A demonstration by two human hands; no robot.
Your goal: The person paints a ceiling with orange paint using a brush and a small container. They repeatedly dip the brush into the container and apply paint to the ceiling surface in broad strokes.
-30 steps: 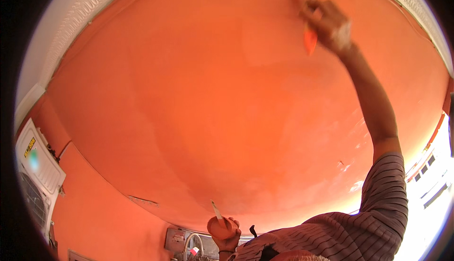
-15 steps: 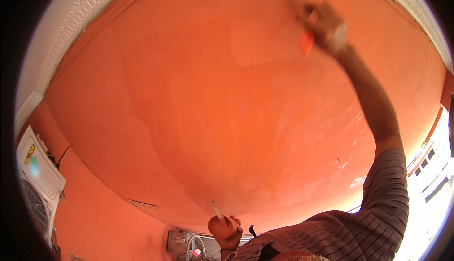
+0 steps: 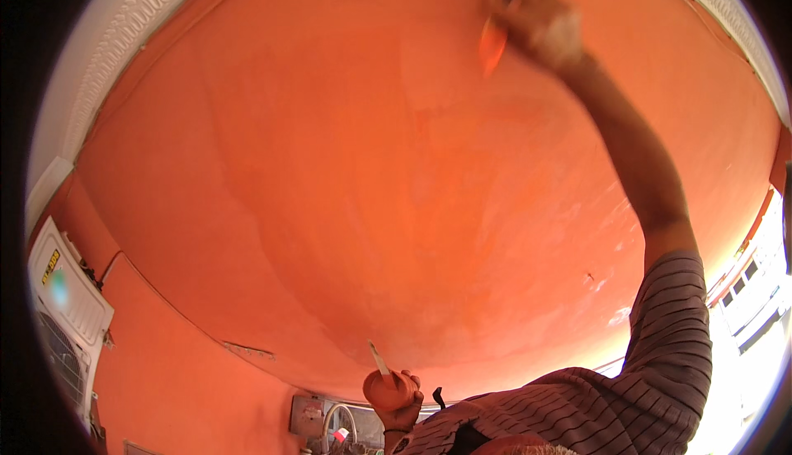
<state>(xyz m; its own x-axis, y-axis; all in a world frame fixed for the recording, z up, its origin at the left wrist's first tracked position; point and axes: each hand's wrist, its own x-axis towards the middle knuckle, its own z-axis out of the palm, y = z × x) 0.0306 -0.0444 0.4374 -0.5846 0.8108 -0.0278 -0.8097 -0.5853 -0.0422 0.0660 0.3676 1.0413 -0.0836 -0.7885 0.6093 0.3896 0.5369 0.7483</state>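
My right hand (image 3: 540,22) is raised high against the orange wall (image 3: 330,166), its fingers closed round a paintbrush. The brush's bright orange handle (image 3: 492,47) hangs below the fist. Its head, blurred by motion, meets the wall near the picture's top edge. Low in the middle, my left hand (image 3: 404,415) grips a small round paint pot (image 3: 381,395), smeared orange. A pale flat stick (image 3: 378,358) leans out of the pot. The pot's contents cannot be made out.
White carved moulding (image 3: 124,51) borders the wall above. A white air-conditioner unit (image 3: 70,323) hangs at the left, with a cable (image 3: 165,300) along the wall. A grey box (image 3: 308,415) and a curved pale hose (image 3: 334,412) sit low down. Bright daylight enters at right.
My right hand has swept the brush left and slightly up along the wall. My left hand stays almost where it was, still holding the pot.
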